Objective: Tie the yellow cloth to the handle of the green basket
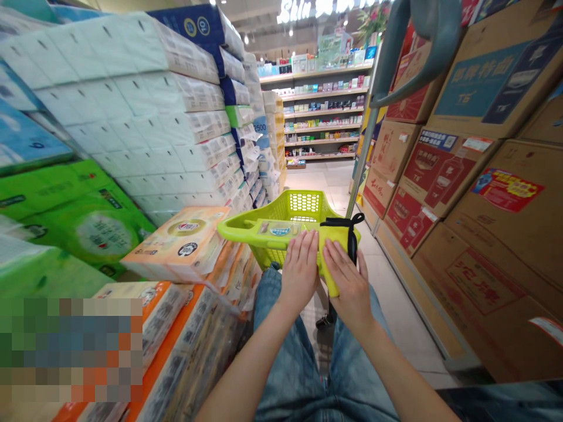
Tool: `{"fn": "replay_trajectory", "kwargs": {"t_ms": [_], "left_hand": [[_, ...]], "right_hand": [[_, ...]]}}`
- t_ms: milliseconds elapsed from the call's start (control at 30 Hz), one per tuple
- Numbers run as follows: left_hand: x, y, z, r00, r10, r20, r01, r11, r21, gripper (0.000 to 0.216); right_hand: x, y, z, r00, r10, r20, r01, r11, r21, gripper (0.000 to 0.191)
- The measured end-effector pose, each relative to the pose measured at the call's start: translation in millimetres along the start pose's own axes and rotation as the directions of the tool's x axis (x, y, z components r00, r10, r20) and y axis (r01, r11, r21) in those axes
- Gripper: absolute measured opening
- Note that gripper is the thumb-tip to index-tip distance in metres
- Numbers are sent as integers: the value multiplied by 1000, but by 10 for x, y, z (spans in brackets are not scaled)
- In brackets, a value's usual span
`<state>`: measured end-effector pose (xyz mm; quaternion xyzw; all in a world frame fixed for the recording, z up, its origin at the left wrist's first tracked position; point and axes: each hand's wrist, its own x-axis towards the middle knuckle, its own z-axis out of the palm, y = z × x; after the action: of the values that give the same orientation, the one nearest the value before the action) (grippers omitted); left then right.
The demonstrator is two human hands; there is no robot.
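Note:
A lime-green plastic shopping trolley basket (305,204) stands before my knees, with a sticker on its near rim. My left hand (299,266) rests on that rim, fingers straight and lying side by side; its thumb is hidden. Beside it, my right hand (347,275) presses on a yellow pouch with black trim (331,232), fingers laid across its front and thumb out of sight. The pouch hangs over the rim's right part, a black loop sticking up from its top. Its lower end shows between my hands.
White tissue packs (145,105) are stacked high on the left, with orange packs (180,234) lower beside my leg. Cardboard cartons (444,170) line the right side, behind a grey metal post (363,158). Shelves of small goods (325,108) stand beyond the tiled aisle (323,176).

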<state>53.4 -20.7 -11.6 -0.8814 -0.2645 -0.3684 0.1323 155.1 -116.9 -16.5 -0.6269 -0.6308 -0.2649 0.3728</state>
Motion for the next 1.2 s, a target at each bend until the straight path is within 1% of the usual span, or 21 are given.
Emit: {"fn": "replay_trajectory", "kwargs": {"t_ms": [67,167,233,300,400,467,533,600,667,767,833,900,967,1067,1133,1200], "left_hand": [[6,10,1,1000,-6,-1,6,1000,-4,58],[21,46,15,1000,-10,-9,9,1000,-6,58],[30,70,29,1000,-12,-11,12,1000,-9,58],[34,83,39,1000,-18,-12,18,1000,-11,60],[31,76,43,1000,-22,-4,22,1000,-8,61],[24,56,40,1000,-14,3,14,1000,3,59],[18,36,36,1000,-2,5,2,1000,12,57],[17,23,35,1000,0,7,-1,1000,10,58],[23,25,36,1000,-3,13,3,1000,-2,59],[40,48,44,1000,-7,1,7,1000,-16,60],[49,68,50,1000,-14,-16,14,1000,-21,59],[52,80,53,999,-27,-26,26,999,-23,59],[47,78,51,999,-33,-21,33,999,-23,58],[32,50,40,1000,-17,-5,17,1000,-11,56],[25,29,32,1000,-6,0,6,1000,0,55],[24,17,26,1000,-10,-3,10,1000,0,56]], "right_hand": [[-39,145,-51,999,33,-29,-33,999,15,67],[-70,328,-99,979,173,-104,-169,985,45,68],[-56,345,-93,961,242,-135,-241,970,26,70],[-20,260,-58,957,254,-139,-259,966,-18,71],[37,37,14,973,204,-110,-210,977,-46,69],[50,-71,51,989,130,-74,-132,991,-32,68],[35,-81,64,998,44,-36,-44,999,-6,68],[0,14,51,1000,-15,-3,15,1000,7,68],[-35,173,18,1000,-6,7,6,1000,5,70],[-50,378,-37,992,125,-23,-123,990,67,74],[-32,410,-50,973,226,-56,-214,964,160,76],[-8,336,-26,959,272,-77,-249,942,225,76],[9,191,31,966,247,-76,-226,949,219,76],[0,-19,129,993,120,-17,-117,985,125,76],[-26,-64,159,998,53,24,-55,996,65,75],[-56,-7,142,999,39,34,-40,999,27,72]]}}
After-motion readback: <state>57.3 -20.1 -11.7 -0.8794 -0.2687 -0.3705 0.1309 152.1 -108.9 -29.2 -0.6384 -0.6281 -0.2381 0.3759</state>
